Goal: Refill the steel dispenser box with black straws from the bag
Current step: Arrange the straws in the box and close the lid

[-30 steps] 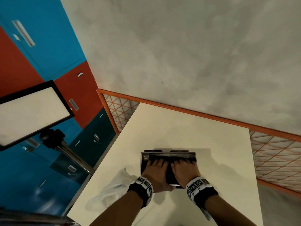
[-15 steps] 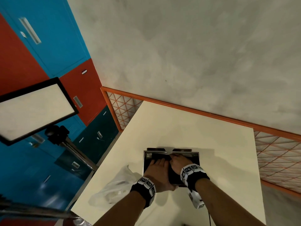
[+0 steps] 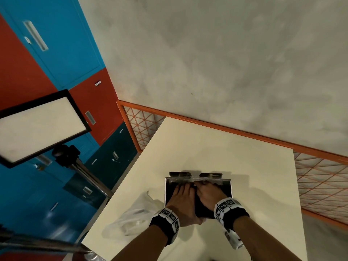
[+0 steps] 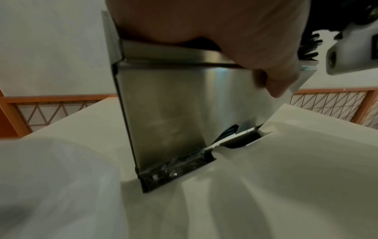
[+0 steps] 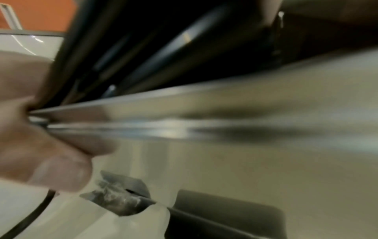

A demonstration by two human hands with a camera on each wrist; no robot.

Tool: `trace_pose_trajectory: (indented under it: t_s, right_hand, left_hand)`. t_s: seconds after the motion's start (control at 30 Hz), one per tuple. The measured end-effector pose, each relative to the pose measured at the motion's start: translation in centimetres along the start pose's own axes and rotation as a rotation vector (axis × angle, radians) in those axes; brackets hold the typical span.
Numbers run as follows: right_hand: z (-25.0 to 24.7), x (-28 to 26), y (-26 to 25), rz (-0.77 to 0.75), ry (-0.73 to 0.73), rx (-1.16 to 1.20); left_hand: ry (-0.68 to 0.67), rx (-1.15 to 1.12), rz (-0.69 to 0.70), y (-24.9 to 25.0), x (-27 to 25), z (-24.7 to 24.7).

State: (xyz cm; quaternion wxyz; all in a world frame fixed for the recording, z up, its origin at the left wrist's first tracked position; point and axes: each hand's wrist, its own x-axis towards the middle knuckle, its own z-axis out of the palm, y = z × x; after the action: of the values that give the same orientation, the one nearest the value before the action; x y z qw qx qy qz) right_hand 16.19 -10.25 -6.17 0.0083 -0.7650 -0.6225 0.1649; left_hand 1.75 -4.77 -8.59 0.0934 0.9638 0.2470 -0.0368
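Filling the near half of a cream table (image 3: 216,147) by a grey wall (image 3: 226,63), the steel dispenser box (image 3: 227,185) holds black straws (image 3: 170,193); the left hand (image 3: 181,202) and right hand (image 3: 209,194) press flat on them, the bag (image 3: 131,217) just left, a light panel (image 3: 37,127) beyond.

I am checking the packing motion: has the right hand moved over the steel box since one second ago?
Yes. The right hand slid left toward the steel box's middle, beside the left hand.

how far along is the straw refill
Mostly done, it seems: black straws fill the open steel box, and the plastic bag lies set aside on the table. In hand: left hand and right hand rest on the straws. Left: probably closing the box.
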Motion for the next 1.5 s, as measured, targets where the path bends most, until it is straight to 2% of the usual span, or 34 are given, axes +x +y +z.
trace_pose_trajectory:
  t_s: [0.17,0.27,0.43,0.63,0.83,0.9,1.1,1.27,1.4,1.5]
  right_hand:
    - [0.7,-0.5,0.6,0.003,-0.034,0.036]
    - [0.9,-1.5,1.2,-0.046,-0.058,-0.038]
    - [-0.1,-2.4,2.1,-0.072,-0.178,-0.079]
    - [-0.4,-1.6,2.8,-0.115,-0.244,-0.111]
    - [-1.7,-0.7,1.7,-0.057,-0.291,-0.125]
    - [-1.6,-0.9,1.6,-0.048,-0.274,-0.12]
    - [-1.0,-1.3,2.1,-0.069,-0.243,-0.086]
    - [-1.2,-1.5,1.9,-0.073,-0.226,-0.084]
    - [-0.3,-2.0,1.8,-0.092,-0.151,-0.095]
    - [0.2,-2.4,1.9,-0.113,-0.072,-0.098]
  left_hand:
    - [-0.158,0.008,-0.027,-0.3,0.8,-0.7]
    - [-0.214,-0.014,-0.025,-0.4,1.1,-1.2]
    - [-0.283,-0.035,-0.027,-0.7,1.9,-2.3]
    - [-0.188,-0.012,-0.024,-0.8,1.9,-2.1]
    - [-0.124,0.018,0.003,-1.2,1.9,-2.1]
    - [-0.106,0.014,0.013,-1.2,1.7,-2.0]
    - [-0.19,-0.014,0.043,-1.9,1.8,-1.8]
    - [-0.051,0.017,0.074,-2.0,1.4,-1.0]
    - [0.037,0.053,0.1,-1.9,0.8,-0.2]
    - [0.052,0.066,0.099,-1.9,0.6,-0.1]
